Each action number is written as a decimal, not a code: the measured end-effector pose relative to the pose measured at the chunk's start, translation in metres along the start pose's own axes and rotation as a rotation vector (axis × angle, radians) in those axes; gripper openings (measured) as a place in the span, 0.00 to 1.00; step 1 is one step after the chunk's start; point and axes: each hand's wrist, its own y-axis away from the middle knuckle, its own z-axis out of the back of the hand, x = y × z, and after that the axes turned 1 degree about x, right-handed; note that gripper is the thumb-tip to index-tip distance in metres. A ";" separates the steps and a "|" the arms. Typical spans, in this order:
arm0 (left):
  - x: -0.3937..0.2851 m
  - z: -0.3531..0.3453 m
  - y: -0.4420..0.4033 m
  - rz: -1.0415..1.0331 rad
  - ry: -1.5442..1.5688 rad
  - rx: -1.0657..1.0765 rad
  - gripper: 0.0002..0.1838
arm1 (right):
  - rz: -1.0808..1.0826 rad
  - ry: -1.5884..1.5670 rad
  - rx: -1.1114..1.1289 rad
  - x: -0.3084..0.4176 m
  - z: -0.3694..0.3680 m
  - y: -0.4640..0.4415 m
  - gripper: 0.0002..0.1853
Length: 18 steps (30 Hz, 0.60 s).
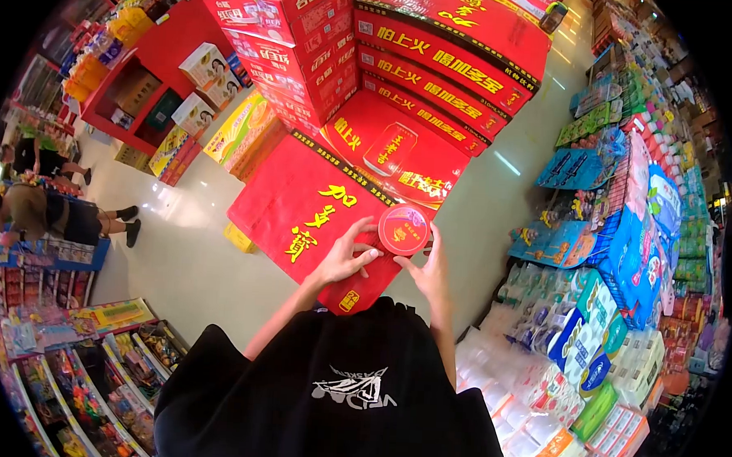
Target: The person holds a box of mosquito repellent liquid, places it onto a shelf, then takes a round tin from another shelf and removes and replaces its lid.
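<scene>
- The left hand point(347, 257) is partly open, fingers bent and thumb out, at the left side of the round tin point(403, 230); how firmly it grips, I cannot tell.
- The right hand point(426, 269) is at the tin's right side, thumb low and fingers up along the rim; its grip is partly hidden.
- The tin, red with a pink and gold picture on top, is between the hands, over the right edge of a red box point(290, 201) with yellow characters.
- Beyond that box, a carton point(353, 138) shows a printed can.
- Red cartons point(438, 76) are stacked behind it, with another stack point(288, 53) to their left.
- Packed goods point(581, 344) fill the right side.
- Shelves point(90, 380) are at lower left, two people point(64, 215) at far left.
</scene>
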 end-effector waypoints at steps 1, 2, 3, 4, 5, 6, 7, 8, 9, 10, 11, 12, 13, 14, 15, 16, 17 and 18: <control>0.000 0.000 0.000 -0.002 -0.004 0.000 0.38 | -0.007 0.003 -0.015 -0.001 -0.001 -0.001 0.52; 0.000 0.000 0.000 -0.004 -0.008 -0.001 0.38 | -0.012 0.003 -0.012 -0.001 -0.001 -0.001 0.52; 0.000 0.000 0.000 -0.003 -0.006 -0.002 0.38 | -0.017 0.003 -0.009 -0.002 -0.001 -0.001 0.52; 0.000 0.000 0.000 -0.001 -0.005 -0.004 0.38 | -0.022 0.001 -0.006 -0.003 -0.001 -0.002 0.52; -0.001 0.000 0.000 0.001 -0.005 -0.006 0.38 | -0.025 0.007 0.005 -0.004 -0.001 -0.002 0.51; -0.002 0.000 0.000 0.004 -0.005 -0.005 0.38 | -0.028 0.014 0.014 -0.004 -0.001 -0.003 0.51; -0.002 0.000 0.000 0.006 -0.004 -0.005 0.38 | -0.030 0.021 0.024 -0.004 0.000 -0.003 0.51; -0.003 0.000 0.000 0.007 -0.004 -0.005 0.38 | -0.009 0.008 0.009 -0.003 0.000 -0.004 0.51; -0.003 0.000 0.001 0.010 -0.005 -0.003 0.38 | 0.011 -0.005 -0.005 -0.001 0.000 -0.003 0.51; -0.003 0.000 0.000 0.011 -0.005 -0.002 0.38 | 0.032 -0.018 -0.018 0.000 0.000 -0.004 0.51; -0.004 0.000 0.000 0.012 -0.006 -0.003 0.38 | 0.035 -0.045 -0.013 -0.003 -0.002 -0.003 0.52; -0.005 0.000 0.000 0.011 -0.013 -0.006 0.37 | 0.041 -0.072 -0.009 -0.006 -0.005 -0.004 0.53; -0.008 -0.001 0.001 0.011 -0.019 -0.009 0.37 | 0.046 -0.098 -0.004 -0.009 -0.006 -0.002 0.54; -0.010 -0.002 0.002 0.010 -0.026 -0.013 0.37 | 0.029 -0.103 0.008 -0.012 -0.005 0.001 0.55; -0.006 -0.003 0.002 0.018 0.003 -0.029 0.37 | 0.021 -0.108 0.018 -0.012 -0.004 0.002 0.56; -0.005 -0.003 0.002 0.010 0.025 -0.027 0.37 | 0.021 -0.117 0.028 -0.009 -0.004 -0.002 0.57; -0.004 -0.003 0.002 0.006 -0.001 -0.029 0.37 | 0.048 -0.140 0.037 -0.006 -0.003 -0.004 0.60; -0.005 -0.002 0.001 0.002 -0.025 -0.033 0.37 | 0.035 -0.184 0.081 -0.007 -0.003 -0.004 0.59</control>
